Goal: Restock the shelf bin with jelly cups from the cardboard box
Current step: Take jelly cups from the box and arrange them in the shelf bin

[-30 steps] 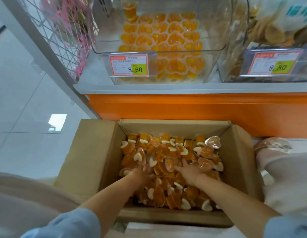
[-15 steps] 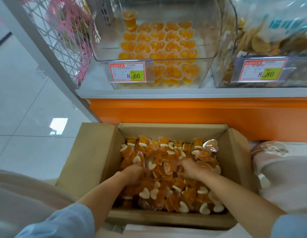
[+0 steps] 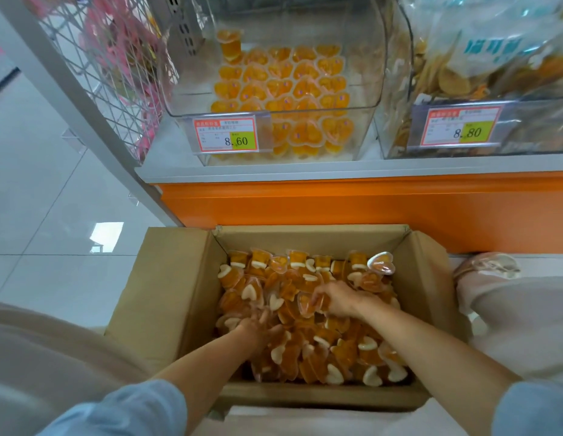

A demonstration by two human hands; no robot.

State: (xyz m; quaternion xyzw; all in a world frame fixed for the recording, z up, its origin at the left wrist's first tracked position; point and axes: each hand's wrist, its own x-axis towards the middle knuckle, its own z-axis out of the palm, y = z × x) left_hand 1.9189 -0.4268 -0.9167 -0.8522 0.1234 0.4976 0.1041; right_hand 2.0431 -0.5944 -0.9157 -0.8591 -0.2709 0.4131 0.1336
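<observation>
Right hand has lifted, gripping jelly cups — left hand open, buried.

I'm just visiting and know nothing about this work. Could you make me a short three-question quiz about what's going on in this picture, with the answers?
1. True or false: both hands are down inside the cardboard box.
2. Which price tag is clipped to the clear shelf bin that holds the orange jelly cups? A) 8.60 B) 8.80 C) 6.80
3. Fill in: the right hand has its fingers around one loose ____.

Key:
1. True. The left hand is pushed into the pile; the right rests on top of it.
2. A. The price tag reads 8.60; the 8.80 tag belongs to the neighbouring snack bin.
3. jelly cup.
</observation>
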